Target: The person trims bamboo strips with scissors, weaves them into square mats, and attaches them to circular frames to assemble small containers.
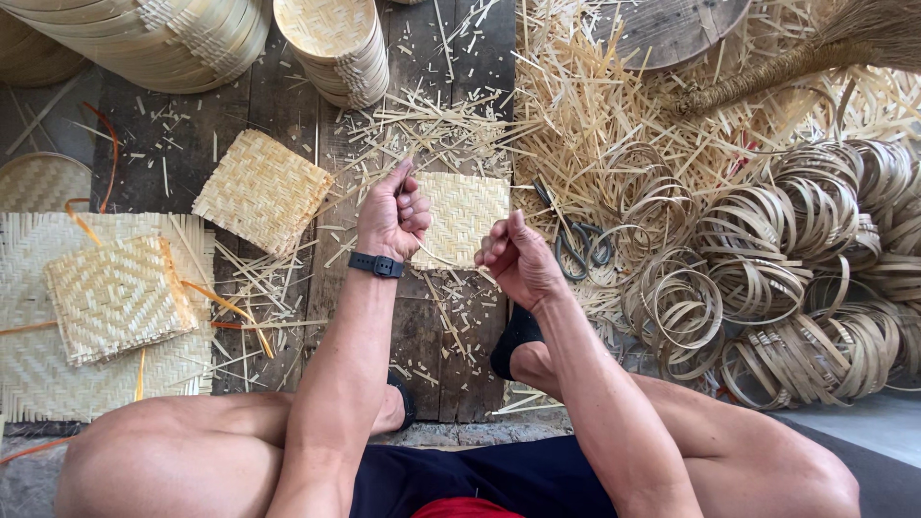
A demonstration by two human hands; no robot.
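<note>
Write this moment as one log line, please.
left hand: closed, raised | right hand: closed, raised | woven square: on planks beneath hands | scissors: right of square

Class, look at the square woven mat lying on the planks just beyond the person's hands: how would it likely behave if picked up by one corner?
The mat looks thin, woven from flat pale strips, so it is probably light. It lies flat, so it likely flexes slightly rather than flopping. Its loose-looking edges might fray or shed strips.

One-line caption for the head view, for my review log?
Seated person's left hand and right hand curl above a square woven bamboo mat, grey scissors and bamboo strip rings alongside.
</note>
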